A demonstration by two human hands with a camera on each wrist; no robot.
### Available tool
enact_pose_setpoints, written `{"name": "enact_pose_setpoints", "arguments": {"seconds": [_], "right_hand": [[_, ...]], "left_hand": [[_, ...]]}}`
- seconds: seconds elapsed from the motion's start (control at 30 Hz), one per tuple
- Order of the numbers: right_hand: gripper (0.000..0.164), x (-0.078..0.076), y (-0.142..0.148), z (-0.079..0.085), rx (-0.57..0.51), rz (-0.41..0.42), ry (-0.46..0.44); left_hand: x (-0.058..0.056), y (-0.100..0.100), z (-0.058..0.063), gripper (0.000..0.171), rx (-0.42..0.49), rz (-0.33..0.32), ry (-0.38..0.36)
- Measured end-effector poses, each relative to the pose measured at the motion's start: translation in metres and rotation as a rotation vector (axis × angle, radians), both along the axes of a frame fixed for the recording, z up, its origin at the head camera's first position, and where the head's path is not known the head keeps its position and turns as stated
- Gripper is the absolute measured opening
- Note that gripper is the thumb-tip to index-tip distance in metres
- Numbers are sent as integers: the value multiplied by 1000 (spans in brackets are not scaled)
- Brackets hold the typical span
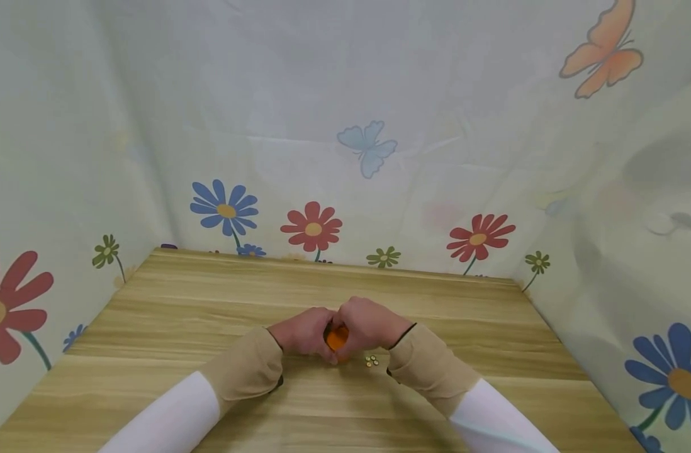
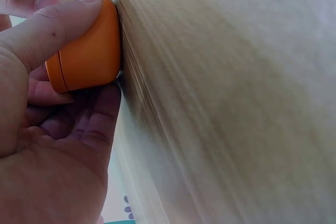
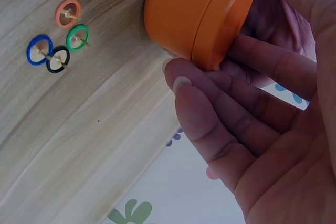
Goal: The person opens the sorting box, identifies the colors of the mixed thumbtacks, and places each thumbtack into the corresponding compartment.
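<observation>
The pale cloth point(image 1: 266, 82) is the biggest thing here, hanging behind the work and down both sides, with big printed flowers point(image 1: 313, 229) in red, blue and green, and printed butterflies point(image 1: 603, 56), one orange and one light blue. Inside it sits the tabletop point(image 1: 209, 283), yellowish wood-grain with long streaks running across.

Two arms come in from the near edge in white sleeves point(image 1: 164, 412) that end in beige cuffs point(image 1: 243, 371) with a dark trim at the wrists. The hands meet near the middle, tips almost together, closed in a ring.

The left hand point(image 1: 308, 331) holds one side of an orange container point(image 1: 337, 338), its thumb laid along the wall and its fingers reaching round behind. The right hand point(image 1: 372, 322) grips the other side, thumb up by the rim and fingers curved about it. The container stands upright between them, base down at the wood, with a seam running round it below the top; whether it actually touches the tabletop I can't tell.

Just to its right, near the right cuff, lie four little discs with brass-coloured stems: an orange-rimmed disc point(image 3: 68, 13), a green-rimmed disc point(image 3: 77, 38), a blue-rimmed disc point(image 3: 37, 52) and a black-rimmed disc point(image 3: 57, 60). The blue and black ones appear to touch.
</observation>
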State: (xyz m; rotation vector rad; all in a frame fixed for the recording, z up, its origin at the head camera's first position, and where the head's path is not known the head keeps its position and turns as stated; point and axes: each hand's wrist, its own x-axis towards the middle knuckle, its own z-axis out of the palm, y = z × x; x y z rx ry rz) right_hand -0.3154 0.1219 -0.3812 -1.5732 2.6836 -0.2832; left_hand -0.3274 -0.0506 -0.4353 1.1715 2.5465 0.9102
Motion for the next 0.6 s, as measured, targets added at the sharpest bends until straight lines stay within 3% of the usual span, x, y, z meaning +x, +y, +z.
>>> {"name": "enact_pose_setpoints", "arguments": {"seconds": [0.6], "right_hand": [[24,-5,1,-6,-20,11,-18]], "left_hand": [[4,0,4,48,31,-12,22]]}}
